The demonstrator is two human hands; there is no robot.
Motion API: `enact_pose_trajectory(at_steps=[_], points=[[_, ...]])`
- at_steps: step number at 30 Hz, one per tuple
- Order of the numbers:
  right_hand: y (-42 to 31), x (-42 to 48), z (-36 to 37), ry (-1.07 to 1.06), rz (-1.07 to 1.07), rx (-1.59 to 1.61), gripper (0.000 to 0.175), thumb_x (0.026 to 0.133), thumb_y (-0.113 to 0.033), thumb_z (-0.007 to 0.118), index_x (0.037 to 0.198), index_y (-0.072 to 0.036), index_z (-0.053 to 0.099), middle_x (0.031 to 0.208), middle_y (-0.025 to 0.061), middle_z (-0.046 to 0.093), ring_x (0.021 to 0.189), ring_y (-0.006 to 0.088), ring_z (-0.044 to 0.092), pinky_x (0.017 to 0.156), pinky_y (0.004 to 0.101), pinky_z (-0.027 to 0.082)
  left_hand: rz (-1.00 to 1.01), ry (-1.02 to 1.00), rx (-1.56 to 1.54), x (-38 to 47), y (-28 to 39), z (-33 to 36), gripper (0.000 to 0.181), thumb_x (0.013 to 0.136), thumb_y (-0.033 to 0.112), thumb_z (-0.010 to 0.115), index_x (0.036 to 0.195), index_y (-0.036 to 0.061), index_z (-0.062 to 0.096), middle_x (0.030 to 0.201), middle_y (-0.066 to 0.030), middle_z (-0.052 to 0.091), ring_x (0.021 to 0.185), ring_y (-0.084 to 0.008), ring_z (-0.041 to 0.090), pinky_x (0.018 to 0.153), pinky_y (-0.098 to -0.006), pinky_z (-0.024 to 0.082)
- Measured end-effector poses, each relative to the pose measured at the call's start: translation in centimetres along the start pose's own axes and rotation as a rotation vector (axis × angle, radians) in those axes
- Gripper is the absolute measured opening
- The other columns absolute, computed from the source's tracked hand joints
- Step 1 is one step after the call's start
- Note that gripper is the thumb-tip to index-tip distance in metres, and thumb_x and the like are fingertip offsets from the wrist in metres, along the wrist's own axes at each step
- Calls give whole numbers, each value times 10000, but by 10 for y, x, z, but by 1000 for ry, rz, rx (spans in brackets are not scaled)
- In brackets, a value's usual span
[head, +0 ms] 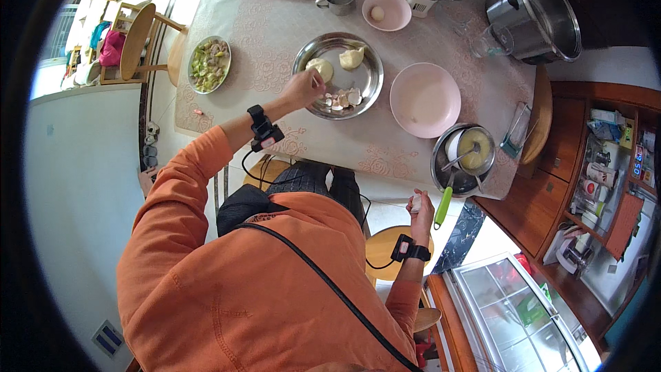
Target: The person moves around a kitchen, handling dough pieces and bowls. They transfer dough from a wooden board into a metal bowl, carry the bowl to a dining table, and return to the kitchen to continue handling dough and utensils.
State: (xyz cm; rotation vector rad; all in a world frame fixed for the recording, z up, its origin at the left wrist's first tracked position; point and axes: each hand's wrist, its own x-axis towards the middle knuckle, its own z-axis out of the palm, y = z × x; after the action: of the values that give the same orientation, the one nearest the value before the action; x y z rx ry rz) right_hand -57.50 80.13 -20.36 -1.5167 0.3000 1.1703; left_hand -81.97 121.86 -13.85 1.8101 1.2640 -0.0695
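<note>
My left hand [303, 90] reaches over the left rim of a round stainless steel basin [376, 80], its fingers curled together. Whether anything is pinched in them cannot be seen. Close to the fingertips lie a smooth pale-yellow lump [319, 68], possibly dough, and several broken eggshell pieces [343, 99]. A second, rougher pale lump [351, 59] rests at the basin's far side. Below the table's right front edge, my right hand [424, 212] is closed around a small white object [416, 203], mostly covered by the fingers.
Right of the basin stands a large pink bowl [425, 101], then a metal bowl [439, 168] holding a pot of yellow mixture [474, 147]. A green-handled utensil [443, 209] juts past the table edge. Farther back are a pink bowl [395, 5] with an egg [377, 13] and a stockpot [516, 26].
</note>
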Motion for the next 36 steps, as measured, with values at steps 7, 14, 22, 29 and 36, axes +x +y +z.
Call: enact_pose_trajectory(at_steps=[7,14,22,29,36], points=[[-6,5,13,-13,-7,-43,276,991,-246,542,1118,-13,617,823,77,624,644,146,587,590,268,495,263,397,253,32,-16,-4,553,717,157,745,1191,7,503,1198,-231,478,1178,-389,434,992,-456,405],[8,17,-17,-3,-229,216,298,993,-224,523,1215,-26,551,969,57,571,782,151,549,731,293,479,-110,357,46,42,-48,-12,474,831,150,602,1259,-5,467,1193,-256,517,1125,-399,498,948,-471,438],[6,54,-40,-77,-351,651,399,963,-466,535,1128,-107,588,970,65,659,868,235,586,779,378,438,-314,63,-306,54,-83,-13,330,932,168,533,1224,14,514,1036,-187,649,898,-272,673,711,-383,579],[-12,45,-28,4,-332,640,391,969,-482,522,1116,-123,567,961,23,645,862,201,603,784,381,479,-282,-70,-515,51,-87,-25,389,914,140,581,1253,-38,514,1022,-148,660,861,-242,689,737,-358,615],[-16,44,-31,157,-412,139,243,984,-267,559,1119,-67,564,946,62,613,842,191,617,745,324,505,161,647,458,61,-72,-22,335,854,163,642,1136,-2,563,966,-173,588,838,-328,598,798,-396,507]])
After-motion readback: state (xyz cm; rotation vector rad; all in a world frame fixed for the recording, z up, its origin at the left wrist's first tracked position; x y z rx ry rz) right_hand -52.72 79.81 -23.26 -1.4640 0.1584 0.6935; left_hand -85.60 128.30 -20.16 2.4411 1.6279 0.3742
